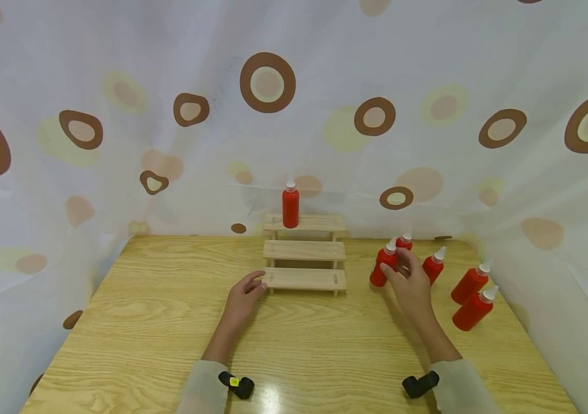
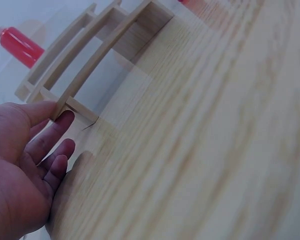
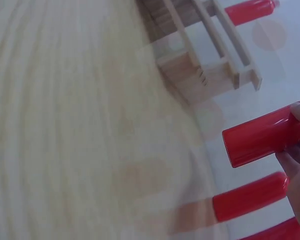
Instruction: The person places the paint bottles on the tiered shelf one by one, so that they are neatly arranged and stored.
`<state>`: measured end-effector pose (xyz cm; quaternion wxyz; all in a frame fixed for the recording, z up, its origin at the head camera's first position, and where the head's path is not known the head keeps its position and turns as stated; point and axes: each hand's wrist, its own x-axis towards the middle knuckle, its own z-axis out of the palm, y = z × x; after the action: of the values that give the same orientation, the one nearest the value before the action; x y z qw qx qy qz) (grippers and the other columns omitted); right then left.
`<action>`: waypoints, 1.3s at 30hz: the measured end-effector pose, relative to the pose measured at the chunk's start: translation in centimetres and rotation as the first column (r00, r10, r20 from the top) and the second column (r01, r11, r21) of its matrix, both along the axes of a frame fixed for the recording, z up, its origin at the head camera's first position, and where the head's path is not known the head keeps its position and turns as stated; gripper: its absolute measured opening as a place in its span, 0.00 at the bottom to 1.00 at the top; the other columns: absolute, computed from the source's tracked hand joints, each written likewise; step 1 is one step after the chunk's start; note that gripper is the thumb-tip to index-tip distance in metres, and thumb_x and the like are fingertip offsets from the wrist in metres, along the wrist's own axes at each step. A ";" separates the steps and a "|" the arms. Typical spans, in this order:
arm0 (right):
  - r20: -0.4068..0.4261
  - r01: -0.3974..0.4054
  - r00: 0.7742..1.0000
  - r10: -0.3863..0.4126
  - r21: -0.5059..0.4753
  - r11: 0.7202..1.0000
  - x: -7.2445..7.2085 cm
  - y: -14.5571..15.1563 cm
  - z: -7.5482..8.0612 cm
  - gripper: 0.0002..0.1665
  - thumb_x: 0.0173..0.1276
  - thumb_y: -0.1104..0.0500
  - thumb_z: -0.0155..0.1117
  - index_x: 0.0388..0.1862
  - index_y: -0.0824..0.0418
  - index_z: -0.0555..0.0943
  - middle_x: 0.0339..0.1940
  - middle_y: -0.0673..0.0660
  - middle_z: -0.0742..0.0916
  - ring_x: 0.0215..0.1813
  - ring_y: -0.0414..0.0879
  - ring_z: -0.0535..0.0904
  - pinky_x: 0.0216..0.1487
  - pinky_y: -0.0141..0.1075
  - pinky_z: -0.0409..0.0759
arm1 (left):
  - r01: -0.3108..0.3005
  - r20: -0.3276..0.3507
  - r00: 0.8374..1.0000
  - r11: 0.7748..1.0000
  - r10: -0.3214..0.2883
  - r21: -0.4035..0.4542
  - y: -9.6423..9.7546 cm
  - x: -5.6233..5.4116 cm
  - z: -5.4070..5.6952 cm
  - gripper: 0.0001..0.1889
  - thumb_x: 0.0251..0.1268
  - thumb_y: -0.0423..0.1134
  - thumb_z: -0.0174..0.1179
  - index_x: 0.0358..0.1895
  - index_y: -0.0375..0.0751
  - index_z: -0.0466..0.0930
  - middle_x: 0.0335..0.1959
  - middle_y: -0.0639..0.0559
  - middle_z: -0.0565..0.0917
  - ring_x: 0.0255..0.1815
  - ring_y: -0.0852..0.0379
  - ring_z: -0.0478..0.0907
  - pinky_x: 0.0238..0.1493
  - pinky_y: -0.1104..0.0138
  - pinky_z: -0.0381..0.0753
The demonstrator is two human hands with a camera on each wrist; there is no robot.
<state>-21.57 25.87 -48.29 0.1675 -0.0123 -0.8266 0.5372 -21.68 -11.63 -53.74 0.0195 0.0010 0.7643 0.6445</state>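
Red plastic fills the right hand (image 1: pixel 411 284), whose thumb and fingers are clamped around the body of a squeeze bottle (image 1: pixel 378 271) to the right of a three-step wooden stand (image 1: pixel 304 250). The bottle leans slightly, its white nozzle (image 1: pixel 391 245) pointing up; whether its base touches the pale wood-grain tabletop (image 1: pixel 325 356) cannot be told for certain. At the opposite side, the left hand (image 1: pixel 243 299) pinches the left end of the lowest step (image 1: pixel 304 279) between thumb and forefinger, the remaining fingers loosely bent beneath, as the left wrist view shows. A matching bottle (image 1: pixel 291 208) stands upright on the top step, left of its middle, while the middle and lowest steps carry no bottle. Four more red bottles (image 1: pixel 472 311) with white nozzles stand on the tabletop to the right, one partly hidden behind the right hand, another just beside its fingers, and two close together farther to the right. Pale sleeves (image 1: pixel 204 385) and small black devices (image 1: pixel 237 384) show at both wrists, and a white sheet (image 1: pixel 325 46) patterned with brown rings and beige spots surrounds the scene
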 end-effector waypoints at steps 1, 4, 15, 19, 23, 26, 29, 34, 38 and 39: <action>-0.012 -0.012 1.000 0.012 0.004 1.000 -0.2 -0.2 0.3 0.34 0.73 0.53 0.67 0.73 0.61 0.68 0.67 0.61 0.78 0.67 0.54 0.76 0.67 0.40 0.74 | 0.002 0.000 1.000 1.000 -0.002 0.004 0.0 0.0 0.0 0.21 0.76 0.42 0.58 0.69 0.47 0.75 0.56 0.40 0.83 0.61 0.44 0.78 0.64 0.47 0.73; -0.054 -0.055 0.997 0.054 -0.024 0.998 -0.8 -0.9 1.3 0.34 0.72 0.55 0.68 0.72 0.61 0.68 0.68 0.61 0.78 0.67 0.54 0.76 0.66 0.36 0.75 | 0.007 -0.002 1.000 1.000 -0.007 0.012 -0.1 0.0 0.1 0.21 0.75 0.44 0.59 0.68 0.49 0.76 0.55 0.41 0.83 0.60 0.45 0.78 0.64 0.48 0.73; -0.170 -0.159 0.972 0.164 0.044 0.986 -3.9 -4.9 5.1 0.33 0.70 0.54 0.70 0.70 0.62 0.73 0.60 0.60 0.80 0.60 0.52 0.78 0.59 0.25 0.76 | -0.001 -0.017 1.000 1.000 0.001 -0.012 -0.2 -0.1 0.0 0.20 0.75 0.42 0.59 0.67 0.48 0.77 0.54 0.41 0.84 0.58 0.45 0.79 0.62 0.49 0.75; -0.155 -0.153 0.975 0.157 0.039 0.987 -5.3 -6.3 5.9 0.30 0.69 0.52 0.71 0.67 0.61 0.77 0.58 0.59 0.80 0.57 0.52 0.80 0.56 0.27 0.79 | -0.005 -0.020 1.000 1.000 0.004 -0.016 -0.2 -0.2 -0.1 0.20 0.75 0.42 0.60 0.67 0.47 0.77 0.53 0.41 0.84 0.57 0.45 0.79 0.61 0.50 0.75; -0.139 -0.156 0.978 0.159 0.032 0.987 -6.6 -7.5 6.8 0.28 0.68 0.50 0.72 0.63 0.59 0.79 0.57 0.58 0.80 0.57 0.53 0.80 0.59 0.40 0.81 | -0.005 -0.020 1.000 1.000 0.004 -0.018 -0.2 -0.1 -0.1 0.20 0.75 0.42 0.60 0.67 0.48 0.78 0.53 0.41 0.85 0.57 0.46 0.80 0.60 0.51 0.76; -0.137 -0.168 0.976 0.167 0.003 0.986 -7.6 -8.5 7.3 0.29 0.67 0.50 0.73 0.63 0.60 0.78 0.58 0.59 0.79 0.59 0.54 0.79 0.62 0.48 0.80 | -0.004 -0.021 1.000 1.000 0.004 -0.021 -0.2 -0.2 -0.2 0.20 0.74 0.42 0.60 0.67 0.48 0.78 0.54 0.42 0.85 0.57 0.46 0.80 0.61 0.50 0.76; -0.125 -0.174 0.978 0.167 -0.048 0.984 -8.5 -9.4 7.8 0.31 0.67 0.51 0.73 0.64 0.62 0.76 0.61 0.60 0.78 0.62 0.56 0.78 0.64 0.50 0.78 | 0.003 -0.022 1.000 1.000 -0.003 -0.026 -0.3 -0.2 -0.2 0.21 0.75 0.43 0.60 0.67 0.48 0.77 0.54 0.41 0.84 0.58 0.45 0.80 0.61 0.50 0.76; -0.093 -0.176 0.982 0.164 -0.134 0.975 -9.8 -11.0 7.9 0.34 0.67 0.52 0.73 0.67 0.63 0.72 0.64 0.62 0.78 0.63 0.57 0.78 0.63 0.51 0.78 | 0.012 -0.017 1.000 1.000 -0.013 -0.025 -0.4 0.0 -0.1 0.22 0.75 0.44 0.59 0.69 0.49 0.75 0.55 0.42 0.84 0.58 0.46 0.80 0.61 0.49 0.76; -0.088 -0.161 0.985 0.149 -0.159 0.974 -10.8 -12.0 7.2 0.34 0.65 0.52 0.74 0.66 0.61 0.73 0.61 0.61 0.81 0.61 0.55 0.79 0.63 0.50 0.78 | 0.031 -0.008 0.999 0.999 -0.031 -0.025 -0.1 1.0 1.9 0.22 0.76 0.41 0.58 0.69 0.42 0.74 0.56 0.38 0.83 0.58 0.44 0.79 0.60 0.49 0.76; -0.089 -0.159 0.985 0.146 -0.164 0.974 -11.0 -12.2 7.1 0.34 0.65 0.52 0.74 0.65 0.60 0.73 0.61 0.60 0.82 0.60 0.55 0.79 0.64 0.50 0.78 | 0.033 -0.002 0.999 0.999 -0.034 -0.029 -0.1 1.1 2.2 0.22 0.77 0.40 0.57 0.70 0.41 0.73 0.56 0.37 0.83 0.58 0.43 0.79 0.60 0.48 0.76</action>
<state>-32.60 13.65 -41.21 0.1557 0.0573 -0.7692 0.6172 -20.60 -11.72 -51.56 0.0293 0.0143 0.7733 0.6332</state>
